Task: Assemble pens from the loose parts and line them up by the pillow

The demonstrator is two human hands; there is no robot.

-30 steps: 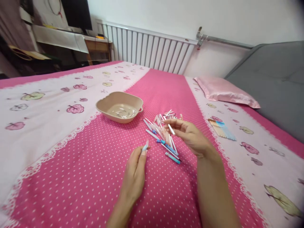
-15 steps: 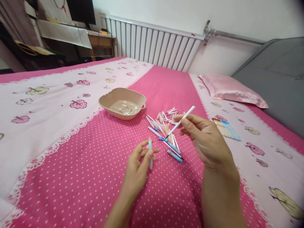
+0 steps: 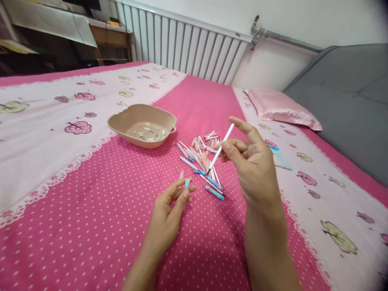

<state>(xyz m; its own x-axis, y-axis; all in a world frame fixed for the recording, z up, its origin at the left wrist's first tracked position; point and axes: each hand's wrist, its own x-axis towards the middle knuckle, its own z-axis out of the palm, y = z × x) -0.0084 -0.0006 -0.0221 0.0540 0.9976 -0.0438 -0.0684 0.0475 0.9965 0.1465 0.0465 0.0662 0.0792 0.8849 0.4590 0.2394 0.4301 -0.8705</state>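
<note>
A: so where's your white stick (image 3: 216, 157) rn?
B: your right hand (image 3: 254, 167) has it pinched, thumb against fingers, dark tip angled down toward the pile (image 3: 202, 161). your left hand (image 3: 169, 206) pinches a pale blue tube (image 3: 187, 184).

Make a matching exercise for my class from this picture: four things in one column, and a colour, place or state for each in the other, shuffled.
Column one
1. Basin
2. Pillow
3. Left hand
4. Right hand

Column two
A. Pink, near the grey headboard
B. Holds a white stick, dark tip down
C. Beige, with small white bits inside
D. Holds a pale blue tube

Right pairs: 1-C, 2-A, 3-D, 4-B
</note>
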